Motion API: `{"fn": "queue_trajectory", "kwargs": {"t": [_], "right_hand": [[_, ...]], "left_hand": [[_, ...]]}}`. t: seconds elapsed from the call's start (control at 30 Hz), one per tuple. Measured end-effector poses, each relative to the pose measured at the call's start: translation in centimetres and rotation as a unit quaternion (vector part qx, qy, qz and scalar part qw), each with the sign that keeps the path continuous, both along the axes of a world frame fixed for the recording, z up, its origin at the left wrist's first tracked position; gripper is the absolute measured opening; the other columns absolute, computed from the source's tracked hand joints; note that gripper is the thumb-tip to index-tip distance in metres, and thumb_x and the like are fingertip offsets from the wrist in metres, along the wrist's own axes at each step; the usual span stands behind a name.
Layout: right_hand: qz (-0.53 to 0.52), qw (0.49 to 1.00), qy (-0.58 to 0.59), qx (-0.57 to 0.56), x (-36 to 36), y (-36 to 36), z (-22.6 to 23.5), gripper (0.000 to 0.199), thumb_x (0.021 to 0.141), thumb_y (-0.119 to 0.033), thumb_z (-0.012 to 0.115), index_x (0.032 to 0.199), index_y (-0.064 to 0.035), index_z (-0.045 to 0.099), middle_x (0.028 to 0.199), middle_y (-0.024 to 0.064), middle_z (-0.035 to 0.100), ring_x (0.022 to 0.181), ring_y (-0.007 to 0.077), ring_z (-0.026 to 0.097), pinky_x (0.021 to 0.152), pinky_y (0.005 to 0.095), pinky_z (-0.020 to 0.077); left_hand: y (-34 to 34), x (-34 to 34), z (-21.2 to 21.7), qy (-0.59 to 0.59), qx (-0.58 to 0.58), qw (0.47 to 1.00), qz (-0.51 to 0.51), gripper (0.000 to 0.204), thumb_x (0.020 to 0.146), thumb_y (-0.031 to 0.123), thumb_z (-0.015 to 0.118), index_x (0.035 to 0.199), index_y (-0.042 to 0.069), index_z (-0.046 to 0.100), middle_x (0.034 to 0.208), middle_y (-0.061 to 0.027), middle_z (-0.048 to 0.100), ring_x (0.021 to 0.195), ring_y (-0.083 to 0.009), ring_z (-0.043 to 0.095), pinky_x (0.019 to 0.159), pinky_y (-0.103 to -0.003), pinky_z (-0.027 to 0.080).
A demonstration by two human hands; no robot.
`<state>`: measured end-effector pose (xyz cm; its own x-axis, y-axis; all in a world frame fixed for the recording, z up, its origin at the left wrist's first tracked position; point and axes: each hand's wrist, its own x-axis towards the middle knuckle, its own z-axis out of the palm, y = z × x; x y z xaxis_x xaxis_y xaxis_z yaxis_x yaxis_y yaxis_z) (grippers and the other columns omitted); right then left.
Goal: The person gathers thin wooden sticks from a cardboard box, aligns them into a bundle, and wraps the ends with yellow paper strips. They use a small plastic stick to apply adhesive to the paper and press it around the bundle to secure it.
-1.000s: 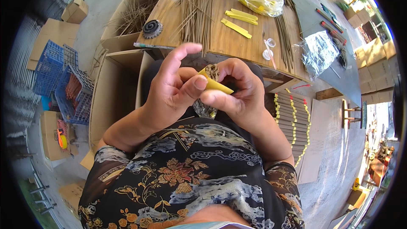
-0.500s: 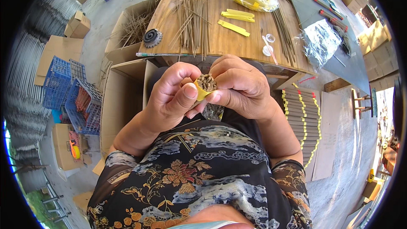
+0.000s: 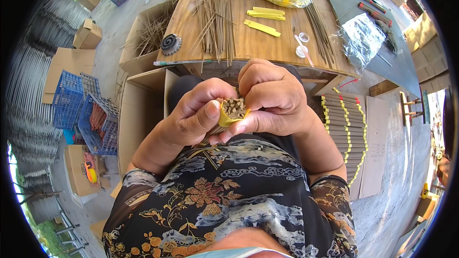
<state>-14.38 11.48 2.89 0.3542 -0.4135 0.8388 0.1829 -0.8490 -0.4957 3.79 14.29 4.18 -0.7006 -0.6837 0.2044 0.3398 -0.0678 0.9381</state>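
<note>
The bundle of thin brown sticks (image 3: 234,108) sits between the 2 hands, in front of the chest and on the near side of the wooden table (image 3: 258,50); its cut end faces up toward the head, and its long axis seems to run from there downward and a little left, toward the floral shirt (image 3: 205,193), though the fingers cover most of its length.

A yellow strip (image 3: 232,121) wraps the bundle's near side, just below the cut end; whether it meets itself on the far side cannot be told.

The left hand (image 3: 193,112) grasps the bundle from the left, its thumb lying against the strip's left edge; the right hand (image 3: 275,98) pinches the strip at the lower right, thumb on the near face and fingers curled beyond the far rim; both hands touch the work, so neither is clearly nearer, but the left wraps more of the shaft while the right keeps close to the rim.

Ahead on the table lie loose sticks (image 3: 215,26) and, right of them, flat yellow strips (image 3: 263,27); to the right, well apart from the hands, banded bundles (image 3: 342,136) lie side by side.
</note>
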Motion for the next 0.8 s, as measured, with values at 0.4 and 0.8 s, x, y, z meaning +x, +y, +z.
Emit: {"fn": "queue_trajectory", "kwargs": {"t": [0.4,0.8], "right_hand": [[0.001,1.000,0.013,0.006,-2.0,0.1,1.9,0.046,0.063,-0.026,0.075,0.096,0.0028,0.062,0.101,0.0192,0.055,0.092,0.0285,0.057,0.077,0.0343,0.0453],[-0.067,0.997,0.021,0.014,-2.8,-0.6,1.4,0.044,0.061,-0.030,0.076,0.089,-0.0008,0.059,0.086,0.0137,0.060,0.073,0.0235,0.061,0.061,0.0285,0.0485]], "left_hand": [[-2.7,-1.4,0.3,-0.036,-0.172,0.984,0.015,0.027,0.090,0.019,0.046,0.105,-0.003,0.052,0.096,-0.0085,0.058,0.090,-0.0121,0.052,0.079,-0.024,0.041],[-2.9,-2.7,1.4,-0.063,-0.046,0.996,-0.031,0.048,0.084,0.034,0.056,0.104,-0.008,0.051,0.095,-0.0085,0.056,0.090,-0.0126,0.050,0.077,-0.024,0.041]]}}
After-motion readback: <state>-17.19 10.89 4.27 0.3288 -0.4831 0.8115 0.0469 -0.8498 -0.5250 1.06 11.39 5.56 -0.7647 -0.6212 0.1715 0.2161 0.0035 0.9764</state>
